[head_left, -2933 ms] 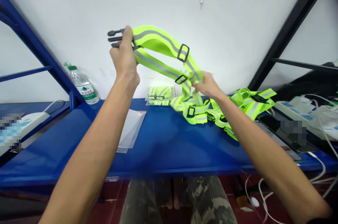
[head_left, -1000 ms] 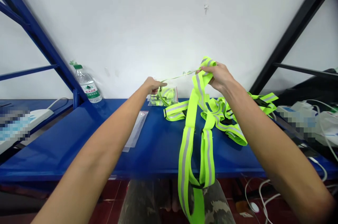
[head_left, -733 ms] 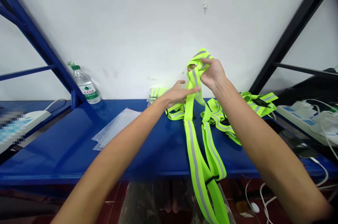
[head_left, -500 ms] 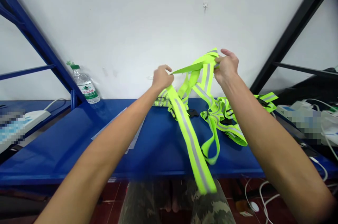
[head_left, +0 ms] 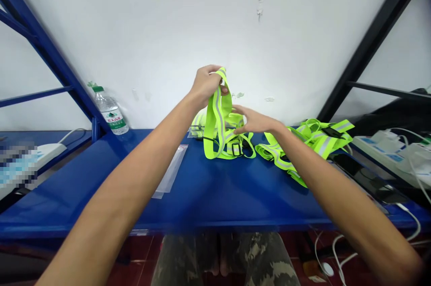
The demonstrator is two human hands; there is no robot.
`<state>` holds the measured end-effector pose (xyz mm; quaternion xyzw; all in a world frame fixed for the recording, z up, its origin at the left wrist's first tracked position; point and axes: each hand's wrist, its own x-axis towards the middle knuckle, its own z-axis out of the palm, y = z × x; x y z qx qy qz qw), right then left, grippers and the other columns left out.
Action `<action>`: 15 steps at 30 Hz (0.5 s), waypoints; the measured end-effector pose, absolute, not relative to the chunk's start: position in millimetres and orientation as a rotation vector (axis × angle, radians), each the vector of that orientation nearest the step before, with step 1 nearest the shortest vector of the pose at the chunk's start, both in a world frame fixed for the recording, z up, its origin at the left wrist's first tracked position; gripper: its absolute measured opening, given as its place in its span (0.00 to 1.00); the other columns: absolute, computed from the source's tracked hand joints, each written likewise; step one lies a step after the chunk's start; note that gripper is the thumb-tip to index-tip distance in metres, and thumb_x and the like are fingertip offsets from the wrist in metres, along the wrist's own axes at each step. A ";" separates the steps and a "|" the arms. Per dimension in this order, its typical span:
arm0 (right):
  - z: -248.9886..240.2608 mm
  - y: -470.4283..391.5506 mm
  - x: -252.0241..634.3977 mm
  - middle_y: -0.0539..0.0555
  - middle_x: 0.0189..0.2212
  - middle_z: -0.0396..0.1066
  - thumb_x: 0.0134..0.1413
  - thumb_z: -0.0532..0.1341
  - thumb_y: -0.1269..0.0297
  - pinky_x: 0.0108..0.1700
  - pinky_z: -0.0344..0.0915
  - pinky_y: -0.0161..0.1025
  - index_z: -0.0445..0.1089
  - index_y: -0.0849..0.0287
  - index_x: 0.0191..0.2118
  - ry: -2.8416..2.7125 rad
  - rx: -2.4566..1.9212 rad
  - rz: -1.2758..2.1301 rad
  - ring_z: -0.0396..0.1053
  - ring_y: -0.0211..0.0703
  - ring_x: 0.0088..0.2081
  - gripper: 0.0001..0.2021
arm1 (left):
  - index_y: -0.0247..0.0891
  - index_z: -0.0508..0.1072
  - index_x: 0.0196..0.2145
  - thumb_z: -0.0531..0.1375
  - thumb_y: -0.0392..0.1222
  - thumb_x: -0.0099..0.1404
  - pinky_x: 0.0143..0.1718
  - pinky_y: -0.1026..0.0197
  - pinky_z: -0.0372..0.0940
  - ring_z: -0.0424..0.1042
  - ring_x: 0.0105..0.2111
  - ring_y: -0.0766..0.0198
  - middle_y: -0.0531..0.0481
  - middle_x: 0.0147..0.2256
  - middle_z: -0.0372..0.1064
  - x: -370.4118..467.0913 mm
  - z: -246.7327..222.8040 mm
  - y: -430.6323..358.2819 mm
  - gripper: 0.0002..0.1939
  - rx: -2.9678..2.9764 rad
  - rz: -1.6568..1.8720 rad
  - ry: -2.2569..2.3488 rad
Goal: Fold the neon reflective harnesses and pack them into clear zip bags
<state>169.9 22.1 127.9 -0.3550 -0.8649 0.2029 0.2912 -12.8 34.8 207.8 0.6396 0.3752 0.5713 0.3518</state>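
Note:
My left hand (head_left: pixel 207 84) is closed around the top of a neon yellow-green reflective strap (head_left: pixel 218 111) with a grey stripe. The strap hangs from it in a loop down to the blue table. My right hand (head_left: pixel 255 120) is open just to the right of it, thumb and fingers apart, beside the bundled straps (head_left: pixel 234 133); whether the fingertips touch them I cannot tell. A black buckle (head_left: pixel 237 149) shows at the foot of the hanging loop. Behind my right forearm lies a second tangle of the same reflective straps (head_left: pixel 323 135).
Clear plastic bags (head_left: pixel 170 173) lie on the blue table (head_left: pixel 208 205) near my left forearm. A water bottle (head_left: pixel 112 113) stands at the back left against the white wall. Power strips (head_left: pixel 387 153) with white cables and a dark phone (head_left: pixel 367 173) are at right.
The long strap end that hung over the table's front edge is now gathered up in a loop under my left hand. My right hand has released the strap and come down and left.

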 end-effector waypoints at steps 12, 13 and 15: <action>142.8 48.7 214.9 0.60 0.25 0.66 0.48 0.65 0.49 0.43 0.62 0.52 0.62 0.57 0.22 -1.825 -1.695 0.118 0.67 0.59 0.41 0.19 | 0.36 0.74 0.34 0.62 0.31 0.46 0.40 0.50 0.62 0.67 0.35 0.53 0.46 0.28 0.64 -101.5 197.2 51.9 0.14 2.014 1.593 1.681; 150.4 48.1 221.0 0.60 0.25 0.66 0.48 0.65 0.47 0.42 0.63 0.52 0.61 0.57 0.21 -1.787 -1.675 0.177 0.67 0.58 0.40 0.20 | 0.36 0.74 0.34 0.62 0.33 0.47 0.40 0.50 0.62 0.67 0.35 0.52 0.46 0.28 0.64 -107.2 189.8 53.4 0.13 2.007 1.544 1.747; 164.4 45.7 231.4 0.60 0.25 0.67 0.51 0.61 0.43 0.38 0.66 0.50 0.62 0.56 0.23 -1.783 -1.643 0.309 0.69 0.54 0.36 0.21 | 0.37 0.74 0.33 0.62 0.38 0.51 0.41 0.49 0.61 0.67 0.35 0.50 0.45 0.27 0.64 -114.6 175.7 54.8 0.09 1.974 1.491 1.845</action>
